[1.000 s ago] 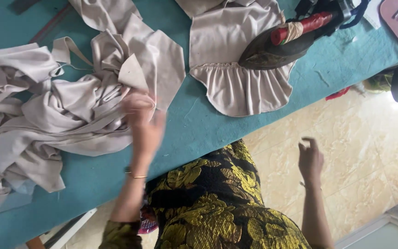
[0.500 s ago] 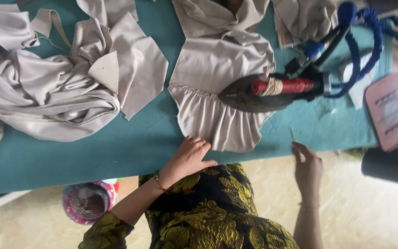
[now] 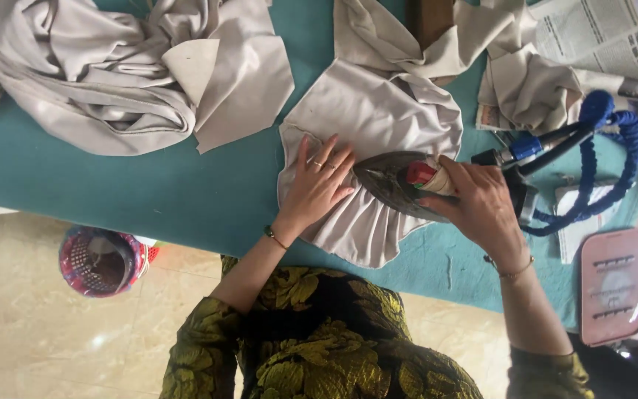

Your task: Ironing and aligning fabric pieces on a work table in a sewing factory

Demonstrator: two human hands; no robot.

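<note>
The teal table (image 3: 149,188) carried a heap of grey fabric (image 3: 112,74) at its far left. Since 0.5 s earlier, the left hand (image 3: 315,188) had moved from the table edge onto the grey gathered piece (image 3: 367,125), lying flat with fingers spread. The right hand (image 3: 478,207), previously off the table, was closed around the iron (image 3: 396,181) handle, on that piece. 1 pink rectangular case (image 3: 614,284) lay right; printed paper (image 3: 599,37) beyond.
</note>
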